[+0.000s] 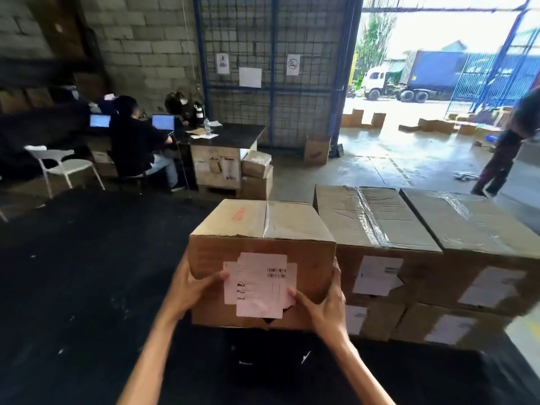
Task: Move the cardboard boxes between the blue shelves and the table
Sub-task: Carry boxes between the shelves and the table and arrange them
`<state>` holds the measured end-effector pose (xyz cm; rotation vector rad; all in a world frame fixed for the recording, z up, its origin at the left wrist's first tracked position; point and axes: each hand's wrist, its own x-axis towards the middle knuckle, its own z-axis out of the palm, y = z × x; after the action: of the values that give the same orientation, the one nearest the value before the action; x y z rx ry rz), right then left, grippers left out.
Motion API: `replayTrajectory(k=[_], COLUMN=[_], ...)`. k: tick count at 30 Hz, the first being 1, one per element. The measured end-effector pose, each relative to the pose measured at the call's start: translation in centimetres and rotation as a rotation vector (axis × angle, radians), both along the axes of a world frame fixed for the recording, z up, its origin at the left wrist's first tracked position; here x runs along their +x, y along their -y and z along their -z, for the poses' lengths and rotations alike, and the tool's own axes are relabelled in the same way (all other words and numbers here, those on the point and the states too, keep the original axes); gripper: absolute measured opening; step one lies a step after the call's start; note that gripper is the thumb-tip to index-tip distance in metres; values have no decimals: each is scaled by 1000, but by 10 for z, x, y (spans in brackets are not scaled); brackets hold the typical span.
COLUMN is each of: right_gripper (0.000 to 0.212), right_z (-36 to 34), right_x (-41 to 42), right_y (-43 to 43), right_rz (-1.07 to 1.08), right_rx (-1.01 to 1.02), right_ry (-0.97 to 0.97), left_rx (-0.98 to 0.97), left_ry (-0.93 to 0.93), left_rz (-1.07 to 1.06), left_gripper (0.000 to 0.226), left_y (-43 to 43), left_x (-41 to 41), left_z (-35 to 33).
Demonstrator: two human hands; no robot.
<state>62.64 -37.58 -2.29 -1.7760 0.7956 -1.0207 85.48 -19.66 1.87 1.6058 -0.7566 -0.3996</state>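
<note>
A brown cardboard box (260,226) with white labels on its near face rests on the black table (87,287) in front of me. My left hand (193,287) grips its lower left corner, thumb on the label. At the lower right corner, my right hand (324,305) holds the box the same way. Right beside it stand larger taped cardboard boxes (377,220) (473,223), stacked on lower boxes (438,323). No blue shelves are in view.
Two people sit with laptops at a dark desk (230,133) at the back left, beside a white chair (62,163). Loose boxes (257,173) lie on the floor. A blue mesh partition (274,68) stands behind. A person (508,147) walks at the right by the open doorway.
</note>
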Motion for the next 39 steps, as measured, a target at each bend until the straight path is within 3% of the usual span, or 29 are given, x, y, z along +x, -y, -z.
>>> replayTrajectory(k=[5,8,12,17,21,27,33,36,39], right_gripper=[120,125,125,130,117,124,114,103,92], right_z=[19,29,37,38,29,25,9,19,48], right_x=[11,22,35,47,53,52,28,-17,-77], right_y=[7,11,14,43,65,79,71,62,50], right_rz=[17,79,275,251,170,175,-4,-63,-56], right_rx=[-18,-213,-438,-644,-767,-753,-725,-706,-585], right_ry=[-69,-150,-403,-619,-759,-883,-814,-807,-850], left_rx=[-3,-5,42,94,162,276,423,555,595], left_ry=[-46,-25,41,47,21,-42,-41,-10,77], left_rz=[-19,-72,-150,-235,-230,-267,-293,-196,-38], left_gripper=[90,98,119,101,99,109,122,115,92], left_y=[12,24,44,69,88,115,117,106,93], left_x=[8,17,19,20,37,56,28,-18,-84], left_z=[21,29,50,71,76,81,85,108,139])
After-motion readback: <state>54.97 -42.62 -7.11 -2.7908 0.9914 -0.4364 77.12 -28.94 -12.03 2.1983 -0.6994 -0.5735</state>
